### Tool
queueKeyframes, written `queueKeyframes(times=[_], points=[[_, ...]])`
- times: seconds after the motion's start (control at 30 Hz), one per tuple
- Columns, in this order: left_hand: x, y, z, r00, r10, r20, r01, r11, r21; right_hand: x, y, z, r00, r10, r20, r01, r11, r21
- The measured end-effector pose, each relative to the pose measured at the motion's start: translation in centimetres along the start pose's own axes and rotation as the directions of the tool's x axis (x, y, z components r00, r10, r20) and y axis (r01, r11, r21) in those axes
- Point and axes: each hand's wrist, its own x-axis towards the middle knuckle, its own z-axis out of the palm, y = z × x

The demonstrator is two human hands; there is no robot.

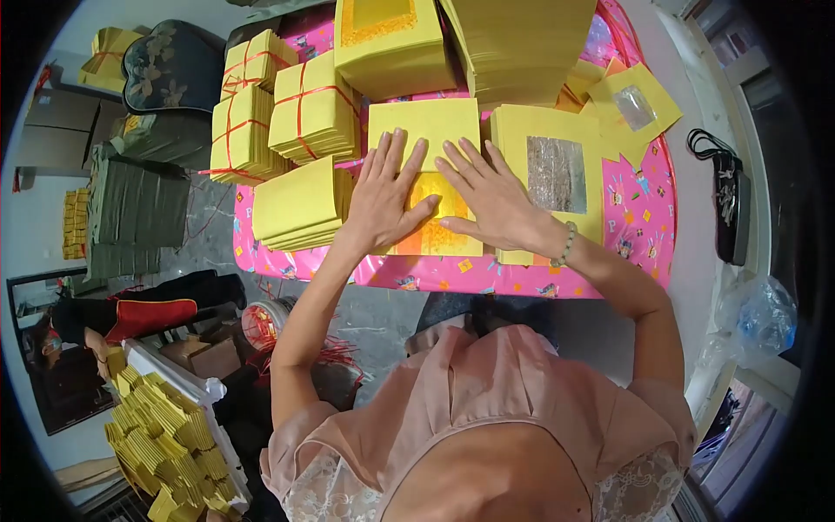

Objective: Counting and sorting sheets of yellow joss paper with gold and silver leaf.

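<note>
Both my hands lie flat on a sheet of yellow paper (424,117) with a gold foil patch (446,241) in its lower half. My left hand (388,193) presses the sheet's left side, fingers spread. On the right side, my right hand (491,193) is spread too, its fingertips near the left one's; a green bead bracelet (567,244) circles that wrist. Close to the right hand stands a stack of yellow paper with a silver foil patch (557,174). Beside my left hand is a pile of folded yellow paper (296,204).
Bundles of yellow paper (241,130) tied with red string stand at the left of the pink patterned table cover (639,213). Taller yellow paper stacks (526,48) rise at the back. A black pouch (731,204) lies at right. At lower left, another person works by a yellow paper heap (170,435).
</note>
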Motion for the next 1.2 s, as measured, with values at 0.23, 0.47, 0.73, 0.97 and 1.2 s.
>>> queueKeyframes(times=[0.23, 0.47, 0.73, 0.97, 1.2], points=[[0.3, -0.8, -0.1, 1.0, -0.001, 0.02, 0.001, 1.0, -0.015, 0.8, 0.0, -1.4, 1.0, 0.007, -0.023, -0.007, 0.999, 0.037], [1.1, -1.4, -0.6, 0.996, 0.05, -0.071, -0.049, 0.999, 0.017, 3.2, 2.0, -2.5, 0.99, -0.018, -0.138, 0.021, 1.0, 0.021], [3.9, -0.6, -0.5, 0.921, 0.204, -0.333, -0.147, 0.971, 0.19, 3.4, 2.7, -1.9, 0.802, -0.253, -0.542, 0.151, 0.962, -0.226], [-2.0, -2.3, -6.4, 0.852, 0.156, -0.499, -0.033, 0.969, 0.245, 1.3, -0.6, -5.7, 0.796, -0.078, -0.6, 0.123, 0.992, 0.033], [-11.3, -7.8, -6.3, 0.832, -0.113, -0.543, 0.239, 0.957, 0.167, -0.5, -0.5, -3.2, 0.888, -0.011, -0.459, 0.067, 0.992, 0.106]])
